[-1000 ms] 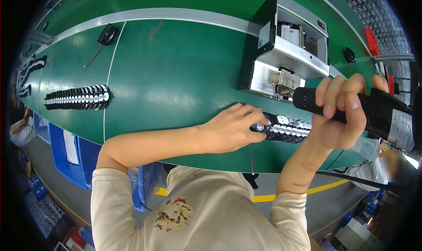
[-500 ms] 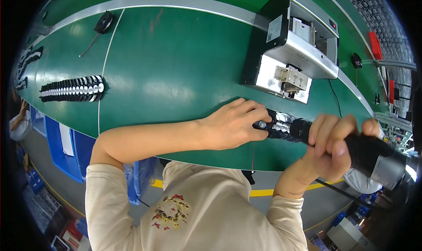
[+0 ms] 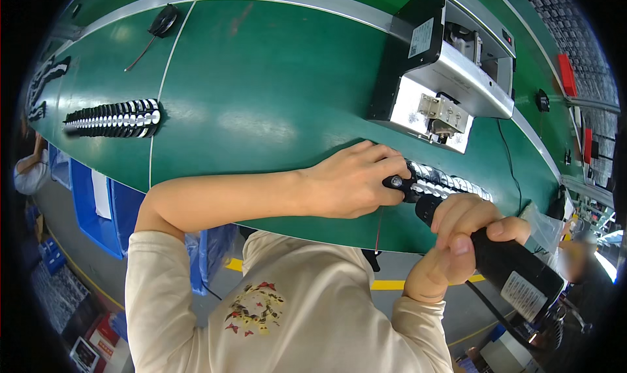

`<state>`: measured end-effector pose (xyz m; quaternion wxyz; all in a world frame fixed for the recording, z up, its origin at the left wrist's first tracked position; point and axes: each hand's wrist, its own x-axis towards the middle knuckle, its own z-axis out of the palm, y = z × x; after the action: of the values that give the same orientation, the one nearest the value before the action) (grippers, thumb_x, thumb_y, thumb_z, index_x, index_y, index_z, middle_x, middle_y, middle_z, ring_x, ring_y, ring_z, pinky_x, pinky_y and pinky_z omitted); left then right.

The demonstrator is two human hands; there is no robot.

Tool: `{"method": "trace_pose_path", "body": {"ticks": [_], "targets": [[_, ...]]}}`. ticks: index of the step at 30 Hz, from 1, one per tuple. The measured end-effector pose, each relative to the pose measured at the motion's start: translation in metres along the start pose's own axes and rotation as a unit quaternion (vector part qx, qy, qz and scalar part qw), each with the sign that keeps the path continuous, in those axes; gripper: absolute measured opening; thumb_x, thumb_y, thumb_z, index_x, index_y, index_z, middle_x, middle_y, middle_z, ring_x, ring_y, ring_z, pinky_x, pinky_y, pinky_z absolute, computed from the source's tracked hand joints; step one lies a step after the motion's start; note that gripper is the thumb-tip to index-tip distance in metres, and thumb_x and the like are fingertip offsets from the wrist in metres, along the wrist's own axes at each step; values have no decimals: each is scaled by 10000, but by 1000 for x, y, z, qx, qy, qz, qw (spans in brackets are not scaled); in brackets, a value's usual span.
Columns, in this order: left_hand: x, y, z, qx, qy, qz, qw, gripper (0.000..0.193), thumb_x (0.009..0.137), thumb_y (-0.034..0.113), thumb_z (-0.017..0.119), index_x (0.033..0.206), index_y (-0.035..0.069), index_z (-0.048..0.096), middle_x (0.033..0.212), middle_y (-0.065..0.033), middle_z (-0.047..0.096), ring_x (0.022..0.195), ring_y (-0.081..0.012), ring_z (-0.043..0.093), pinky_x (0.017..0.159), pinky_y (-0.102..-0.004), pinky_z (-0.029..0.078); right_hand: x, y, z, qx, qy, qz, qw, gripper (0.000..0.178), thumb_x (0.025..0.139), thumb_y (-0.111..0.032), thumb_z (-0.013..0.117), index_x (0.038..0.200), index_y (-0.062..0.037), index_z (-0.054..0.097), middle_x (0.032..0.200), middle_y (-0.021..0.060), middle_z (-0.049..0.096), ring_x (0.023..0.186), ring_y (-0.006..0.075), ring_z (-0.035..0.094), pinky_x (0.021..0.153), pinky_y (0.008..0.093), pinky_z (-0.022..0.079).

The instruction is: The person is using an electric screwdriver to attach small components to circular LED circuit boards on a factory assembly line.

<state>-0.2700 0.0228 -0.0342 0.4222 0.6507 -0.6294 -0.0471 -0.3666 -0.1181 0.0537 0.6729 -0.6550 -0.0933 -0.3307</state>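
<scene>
My right hand (image 3: 467, 226) wraps round a black corded electric screwdriver (image 3: 503, 259), tilted, with a white label on its rear body. The screwdriver's black front end lies beside a row of black and silver parts (image 3: 457, 182) on the green bench. My left hand (image 3: 359, 180) is closed at the near end of that row, fingers curled on a small black part (image 3: 396, 182) with a shiny round spot. Below it a thin red lead hangs over the bench edge. Most of the held part is hidden under my fingers, and the screwdriver's tip cannot be made out.
A metal bench machine (image 3: 424, 79) with a bracket on its front stands beyond my hands. Another row of black and silver parts (image 3: 117, 119) lies at left, with a round black fan-like piece (image 3: 163, 21) farther back. Blue bins (image 3: 98, 210) sit below the bench's left edge.
The screwdriver has moved left and toward me, off the row, which now shows more. My left hand keeps its grip on the black part. The view has shifted slightly.
</scene>
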Motion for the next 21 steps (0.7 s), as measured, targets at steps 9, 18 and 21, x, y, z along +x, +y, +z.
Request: {"method": "trace_pose_path", "body": {"ticks": [9, 18, 21], "targets": [[1, 3, -8, -27, -15, -48, 998, 271, 657, 116, 716, 926, 150, 713, 1188, -109, 501, 937, -285, 565, 855, -399, 454, -2, 2, -3, -10, -50, 31, 998, 382, 815, 24, 618, 1095, -86, 382, 652, 45, 507, 476, 187, 489, 493, 349, 484], [-3, 20, -75, -63, -65, -33, 995, 426, 601, 67, 710, 1018, 125, 650, 1181, -88, 539, 1156, -300, 481, 914, -433, 380, 28, -33, -47, 176, -15, -118, 977, 635, 783, -30, 625, 1349, -111, 351, 608, 4, 483, 440, 122, 495, 443, 260, 460], [-7, 2, -134, 4, -170, -144, 975, 503, 548, 69, 707, 1041, 125, 625, 1118, -70, 595, 1098, -296, 497, 944, -422, 370, 27, -30, -58, 141, -10, -113, 984, 633, 781, -36, 629, 1344, -102, 346, 599, 9, 476, 433, 120, 492, 434, 255, 456]]}}
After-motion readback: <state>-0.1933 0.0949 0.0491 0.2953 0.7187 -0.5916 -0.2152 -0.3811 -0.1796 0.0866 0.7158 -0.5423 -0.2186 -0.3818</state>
